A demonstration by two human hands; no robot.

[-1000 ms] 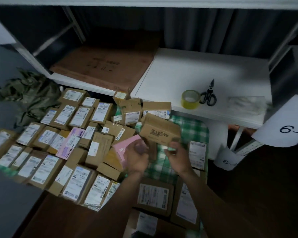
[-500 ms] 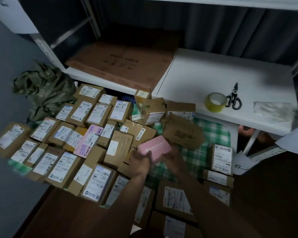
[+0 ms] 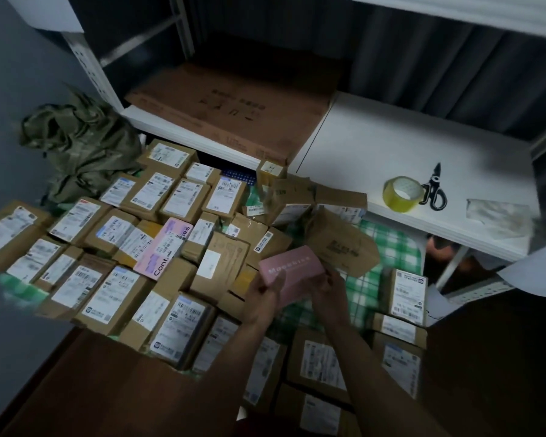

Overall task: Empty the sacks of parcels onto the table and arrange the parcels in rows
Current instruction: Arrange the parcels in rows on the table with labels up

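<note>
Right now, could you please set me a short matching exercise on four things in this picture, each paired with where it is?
Things:
1. small pink box
2. yellow tape roll
3. green sack
4. long pink parcel

Places:
A. crumpled at the far left, beside the shelf frame
B. lying among the brown parcels in the rows
C. held in both hands above the table
D. on the white shelf, next to the scissors

Pairs: 1-C, 2-D, 3-A, 4-B

Both bare forearms are stretched forward and angled in toward each other. The left hand (image 3: pixel 265 290) is curled round the near left end of a pink box (image 3: pixel 292 272), and the right hand (image 3: pixel 328 290) is wrapped on its right side.
</note>
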